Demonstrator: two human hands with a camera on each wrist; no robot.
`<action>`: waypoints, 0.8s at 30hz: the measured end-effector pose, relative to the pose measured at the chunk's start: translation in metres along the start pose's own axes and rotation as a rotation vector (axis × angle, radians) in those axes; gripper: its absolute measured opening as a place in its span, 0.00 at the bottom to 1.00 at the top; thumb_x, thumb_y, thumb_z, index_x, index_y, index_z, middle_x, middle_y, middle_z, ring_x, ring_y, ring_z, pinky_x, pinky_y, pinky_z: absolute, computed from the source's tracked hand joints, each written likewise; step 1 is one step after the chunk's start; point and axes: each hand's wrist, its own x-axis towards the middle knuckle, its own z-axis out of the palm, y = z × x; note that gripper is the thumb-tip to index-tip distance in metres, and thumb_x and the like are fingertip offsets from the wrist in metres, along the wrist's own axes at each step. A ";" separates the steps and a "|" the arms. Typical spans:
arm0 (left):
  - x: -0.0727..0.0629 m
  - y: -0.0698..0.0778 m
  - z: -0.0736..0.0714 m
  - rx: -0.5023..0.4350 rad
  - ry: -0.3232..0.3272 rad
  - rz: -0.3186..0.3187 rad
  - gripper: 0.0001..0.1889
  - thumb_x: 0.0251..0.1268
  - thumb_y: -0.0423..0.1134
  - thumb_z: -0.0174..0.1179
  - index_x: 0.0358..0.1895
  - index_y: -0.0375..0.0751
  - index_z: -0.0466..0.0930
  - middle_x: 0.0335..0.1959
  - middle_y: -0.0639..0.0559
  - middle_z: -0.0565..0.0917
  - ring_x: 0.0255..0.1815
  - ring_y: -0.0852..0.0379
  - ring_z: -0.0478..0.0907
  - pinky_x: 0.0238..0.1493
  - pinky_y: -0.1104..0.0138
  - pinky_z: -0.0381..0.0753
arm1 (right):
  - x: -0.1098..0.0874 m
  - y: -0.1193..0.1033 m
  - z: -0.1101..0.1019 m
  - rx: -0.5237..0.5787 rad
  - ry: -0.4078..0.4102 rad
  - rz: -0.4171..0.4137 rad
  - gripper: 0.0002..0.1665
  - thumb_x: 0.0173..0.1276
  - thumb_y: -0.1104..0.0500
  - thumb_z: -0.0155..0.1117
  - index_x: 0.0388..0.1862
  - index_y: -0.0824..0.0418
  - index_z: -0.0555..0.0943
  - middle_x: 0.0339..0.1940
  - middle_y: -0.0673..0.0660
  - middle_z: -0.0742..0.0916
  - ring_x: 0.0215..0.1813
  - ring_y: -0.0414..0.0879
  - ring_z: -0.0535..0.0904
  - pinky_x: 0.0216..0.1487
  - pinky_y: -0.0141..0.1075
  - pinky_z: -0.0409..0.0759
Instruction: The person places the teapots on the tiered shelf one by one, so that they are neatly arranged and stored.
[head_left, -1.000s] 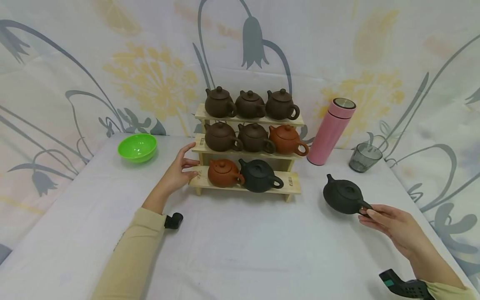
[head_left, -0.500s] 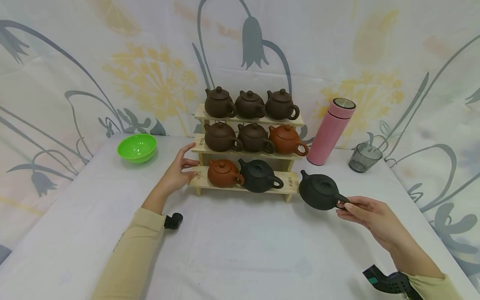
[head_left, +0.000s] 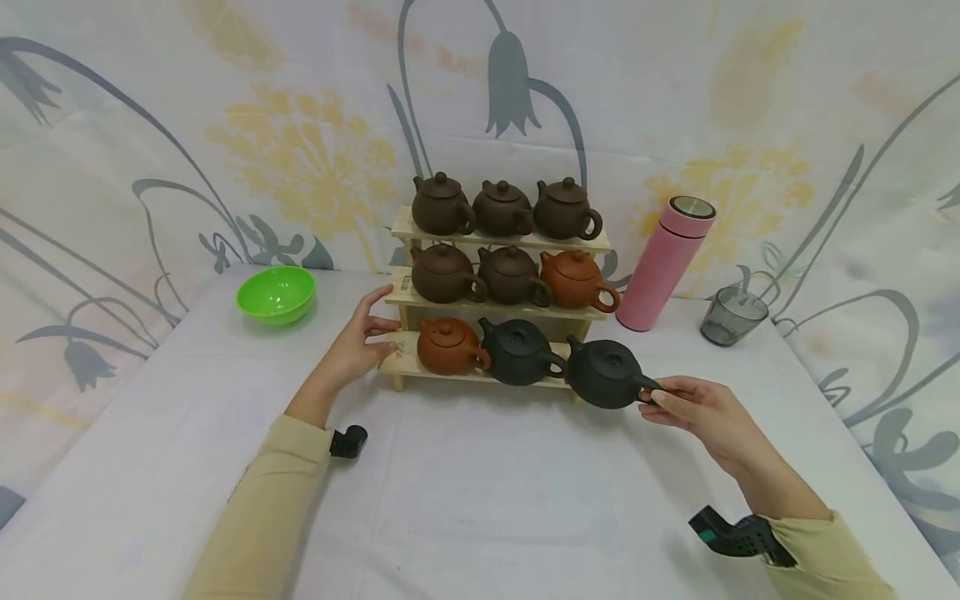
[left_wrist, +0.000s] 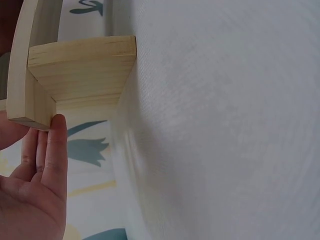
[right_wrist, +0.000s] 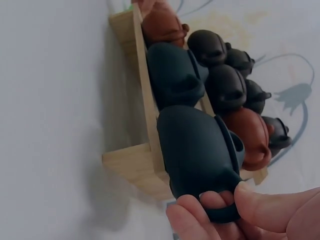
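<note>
My right hand (head_left: 705,417) pinches the handle of a black teapot (head_left: 606,375), with the thumb on top and fingers curled through and under the handle (right_wrist: 222,214). This teapot is at the right end of the lowest shelf, its spout close to the handle of another black teapot (head_left: 517,353). Whether its base touches the wood cannot be told. An orange-brown teapot (head_left: 448,347) sits farther left on that shelf. At the left end of the three-tier wooden stand (head_left: 407,360), my left hand (head_left: 352,346) holds the lowest board (left_wrist: 32,102) between thumb and fingers.
Two upper tiers carry several dark brown teapots (head_left: 442,204) and one orange-brown teapot (head_left: 576,279). A pink flask (head_left: 660,271) and a grey glass (head_left: 733,317) stand to the right. The green bowl (head_left: 276,296) is at the left, on white cloth (head_left: 480,500).
My right hand has carried the black teapot leftward from beside the glass to the lowest shelf's right end. The left hand and stand stay in place.
</note>
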 end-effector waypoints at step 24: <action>0.002 -0.002 0.001 0.004 -0.007 -0.005 0.44 0.60 0.19 0.53 0.74 0.56 0.43 0.53 0.32 0.74 0.60 0.36 0.66 0.57 0.48 0.68 | 0.025 -0.011 0.020 -0.007 -0.003 0.072 0.25 0.71 0.62 0.53 0.59 0.81 0.65 0.50 0.69 0.79 0.42 0.44 0.83 0.49 0.36 0.76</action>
